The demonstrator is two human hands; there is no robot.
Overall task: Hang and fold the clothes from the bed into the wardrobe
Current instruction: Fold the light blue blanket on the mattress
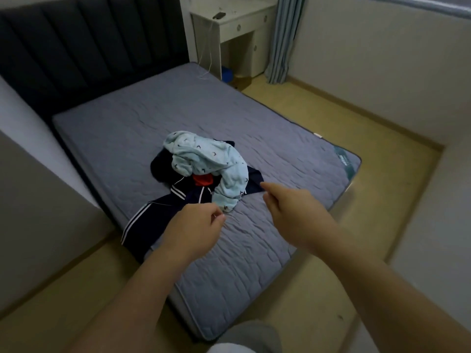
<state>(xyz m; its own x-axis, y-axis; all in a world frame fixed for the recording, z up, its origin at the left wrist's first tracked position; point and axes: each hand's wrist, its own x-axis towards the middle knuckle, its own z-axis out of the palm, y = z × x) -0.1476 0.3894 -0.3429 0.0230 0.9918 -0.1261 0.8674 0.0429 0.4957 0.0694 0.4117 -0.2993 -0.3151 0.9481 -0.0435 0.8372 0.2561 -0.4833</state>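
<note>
Just over the clothes pile (204, 159) — right hand (288, 207) empty, forefinger out; left hand (196, 222) curled, grip unclear.

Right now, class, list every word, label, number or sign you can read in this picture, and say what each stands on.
No text here can be quoted.
Teal label at the mattress corner: white print, too blurred to read.
White tag on the mattress edge: too small to read.
Blue garment: small dark marks, a pattern, no letters.
</note>
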